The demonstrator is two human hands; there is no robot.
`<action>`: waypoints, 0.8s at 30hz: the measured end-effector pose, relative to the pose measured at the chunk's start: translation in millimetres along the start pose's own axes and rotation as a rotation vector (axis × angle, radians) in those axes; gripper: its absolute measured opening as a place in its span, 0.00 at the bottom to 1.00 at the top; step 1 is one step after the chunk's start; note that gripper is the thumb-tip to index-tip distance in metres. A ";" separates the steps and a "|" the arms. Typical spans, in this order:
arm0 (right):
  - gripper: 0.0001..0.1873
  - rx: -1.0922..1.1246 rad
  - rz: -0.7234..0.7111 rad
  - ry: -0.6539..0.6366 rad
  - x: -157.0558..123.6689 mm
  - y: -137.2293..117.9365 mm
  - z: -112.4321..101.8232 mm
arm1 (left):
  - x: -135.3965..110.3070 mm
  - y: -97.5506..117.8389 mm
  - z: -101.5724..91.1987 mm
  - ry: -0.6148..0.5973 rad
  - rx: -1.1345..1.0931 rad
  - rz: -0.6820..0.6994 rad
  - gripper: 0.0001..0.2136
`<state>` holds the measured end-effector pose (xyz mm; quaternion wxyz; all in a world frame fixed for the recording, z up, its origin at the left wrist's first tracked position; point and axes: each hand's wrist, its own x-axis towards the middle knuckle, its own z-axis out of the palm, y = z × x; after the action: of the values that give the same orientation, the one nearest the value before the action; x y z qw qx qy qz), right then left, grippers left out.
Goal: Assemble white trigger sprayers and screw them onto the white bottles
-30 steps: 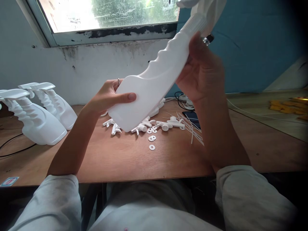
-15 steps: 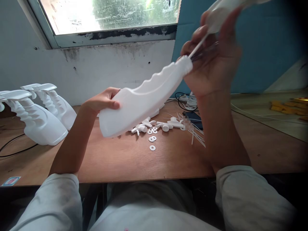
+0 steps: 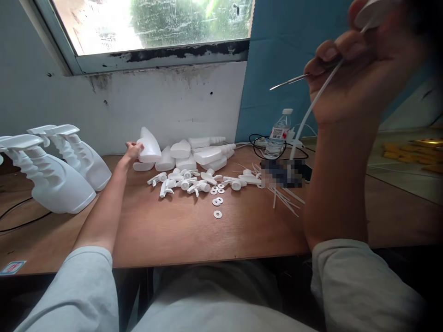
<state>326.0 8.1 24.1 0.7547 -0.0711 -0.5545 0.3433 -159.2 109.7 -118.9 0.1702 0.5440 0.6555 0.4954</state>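
Observation:
My left hand is closed on the edge of a white plastic bottle beside the pile of bottles at the back of the table. That bottle is tilted, its neck pointing away from me. High at the upper right, my right hand grips a white spray head, partly cut off by the frame. From it a thin white dip tube hangs down past the palm. Thin metal tweezers stick out leftward from the curled fingers of the same hand.
Finished-looking spray bottles stand at the left. Several white bottles lie by the wall, with loose spray heads, washers and thin tubes in front. A water bottle stands near black cable.
The dip tube has come out of the bottle's neck. My left hand has carried the bottle away to the pile, while my right hand has moved right with the spray head.

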 end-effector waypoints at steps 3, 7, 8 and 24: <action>0.26 -0.005 0.070 -0.051 -0.5 6.3 8.9 | 2.1 -19.8 5.5 0.019 -0.032 -0.143 0.21; 0.20 0.072 0.194 -0.105 -4.4 16.0 21.6 | 0.4 -28.9 12.4 0.005 -0.070 -0.172 0.15; 0.21 0.097 0.224 -0.104 -5.7 17.9 24.6 | -0.1 -28.8 13.5 0.013 -0.071 -0.160 0.15; 0.24 -0.530 0.185 -0.415 -30.4 78.2 47.2 | -81.8 130.2 18.9 -0.369 -0.475 0.333 0.23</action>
<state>245.3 36.0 -20.3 0.5468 -0.2432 -0.7572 0.2617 -45.2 35.5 -44.6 0.3245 0.6691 0.3820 0.5486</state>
